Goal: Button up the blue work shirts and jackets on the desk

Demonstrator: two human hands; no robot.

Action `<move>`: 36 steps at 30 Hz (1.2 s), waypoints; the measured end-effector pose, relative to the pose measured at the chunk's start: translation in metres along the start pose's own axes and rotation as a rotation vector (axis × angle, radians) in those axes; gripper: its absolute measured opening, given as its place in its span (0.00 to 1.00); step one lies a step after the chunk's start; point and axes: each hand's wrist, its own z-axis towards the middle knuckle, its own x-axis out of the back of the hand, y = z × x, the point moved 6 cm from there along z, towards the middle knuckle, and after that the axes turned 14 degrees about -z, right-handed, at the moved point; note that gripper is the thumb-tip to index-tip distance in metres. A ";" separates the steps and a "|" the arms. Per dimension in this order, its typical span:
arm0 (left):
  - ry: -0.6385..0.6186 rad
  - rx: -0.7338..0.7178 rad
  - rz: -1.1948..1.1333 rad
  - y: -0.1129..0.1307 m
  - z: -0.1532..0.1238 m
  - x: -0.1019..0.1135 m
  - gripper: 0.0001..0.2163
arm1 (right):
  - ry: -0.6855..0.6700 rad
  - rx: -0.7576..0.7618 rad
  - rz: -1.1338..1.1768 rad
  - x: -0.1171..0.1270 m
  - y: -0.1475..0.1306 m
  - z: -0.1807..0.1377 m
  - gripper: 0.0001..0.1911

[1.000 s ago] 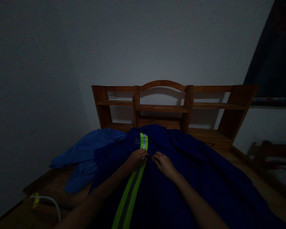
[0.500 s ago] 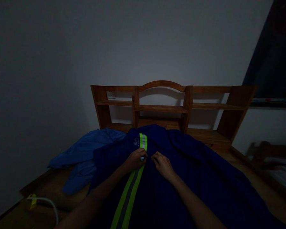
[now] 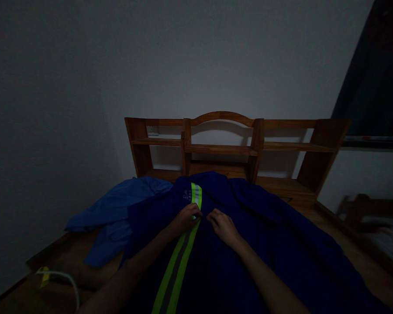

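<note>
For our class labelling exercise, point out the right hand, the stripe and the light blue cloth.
Right hand (image 3: 223,225): head view, back of the hand.
Stripe (image 3: 178,261): head view, grey band, lower stretch.
Light blue cloth (image 3: 118,205): head view, its middle.

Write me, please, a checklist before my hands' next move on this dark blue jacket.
1. Dark blue jacket spread in front: ok.
2. Left hand's grip at the reflective stripe: ok.
3. Right hand's grip pinching fabric: cannot tell, too dark.
4. Lighter blue garment apart from the jacket: not ok, they overlap in view.
5. White cable apart from the jacket: ok, at lower left.
6. Lighting: not ok, dim.
</note>
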 end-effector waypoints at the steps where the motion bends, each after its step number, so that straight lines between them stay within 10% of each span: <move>1: -0.002 -0.003 -0.003 0.000 0.000 0.000 0.06 | -0.001 -0.002 -0.004 0.000 0.000 0.000 0.10; 36: -0.035 -0.032 0.150 -0.014 -0.001 -0.010 0.08 | 0.008 -0.009 0.025 -0.004 0.002 0.000 0.09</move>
